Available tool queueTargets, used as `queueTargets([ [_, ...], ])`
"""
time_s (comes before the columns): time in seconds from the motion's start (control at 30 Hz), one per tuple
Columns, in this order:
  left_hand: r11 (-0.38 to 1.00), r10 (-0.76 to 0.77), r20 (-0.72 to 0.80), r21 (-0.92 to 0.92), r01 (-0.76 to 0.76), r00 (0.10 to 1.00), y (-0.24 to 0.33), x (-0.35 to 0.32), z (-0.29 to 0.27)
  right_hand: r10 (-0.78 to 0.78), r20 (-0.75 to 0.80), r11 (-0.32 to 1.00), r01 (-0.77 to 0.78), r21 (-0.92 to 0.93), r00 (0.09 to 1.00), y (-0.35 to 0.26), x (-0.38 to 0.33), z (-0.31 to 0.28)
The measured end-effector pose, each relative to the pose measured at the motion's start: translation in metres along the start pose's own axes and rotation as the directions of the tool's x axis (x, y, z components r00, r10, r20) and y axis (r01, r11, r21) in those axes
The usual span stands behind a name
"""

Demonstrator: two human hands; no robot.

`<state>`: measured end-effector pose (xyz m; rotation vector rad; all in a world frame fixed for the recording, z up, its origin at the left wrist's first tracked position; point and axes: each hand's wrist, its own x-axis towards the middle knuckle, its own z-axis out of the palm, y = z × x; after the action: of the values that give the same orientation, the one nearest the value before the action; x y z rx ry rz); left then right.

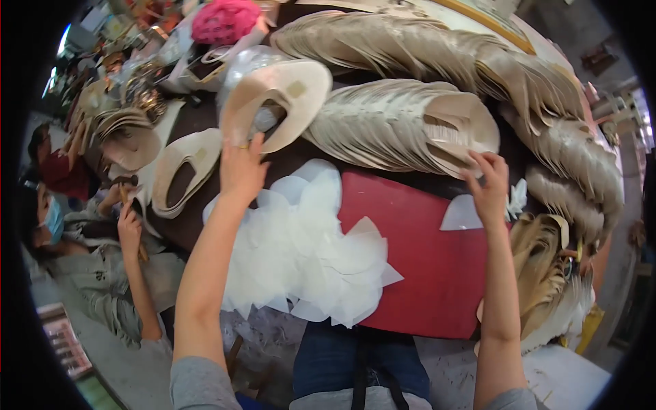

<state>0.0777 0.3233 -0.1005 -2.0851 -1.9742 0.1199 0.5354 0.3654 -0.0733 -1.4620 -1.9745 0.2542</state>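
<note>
My left hand (242, 172) is at the near edge of a beige U-shaped shoe-upper piece (309, 85) with a wide opening, its fingers bent against the rim. On the right, the fingers of my right hand (490, 183) are curled at the end of a long row of overlapping beige shoe-upper pieces (383, 123), pinching the edge of the endmost one. Between my forearms, a loose heap of white translucent cut sheets (301, 246) partly covers a red board (427, 253). One white sheet (462, 213) lies apart, beside my right wrist.
More beige pieces are stacked in a far row (424, 48) and at right (540, 266). Another beige piece (179, 171) lies left of my arm. A pink bundle (225, 20) sits at the back. On the left, a masked co-worker's hand (128, 229) holds a hammer-like tool.
</note>
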Motion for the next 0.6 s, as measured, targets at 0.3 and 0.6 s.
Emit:
queueTargets([
  [0.3,0.987,-0.054,-0.277,-0.158,0.010,0.959,0.002,-0.036,-0.026,-0.013,0.315,0.991,-0.029,0.129,0.949,-0.013,-0.014,-0.034],
  [0.6,0.996,0.006,-0.098,-0.083,-0.015,0.995,0.016,-0.028,-0.008,0.194,0.302,0.955,-0.250,0.158,0.933,0.036,0.001,-0.018],
])
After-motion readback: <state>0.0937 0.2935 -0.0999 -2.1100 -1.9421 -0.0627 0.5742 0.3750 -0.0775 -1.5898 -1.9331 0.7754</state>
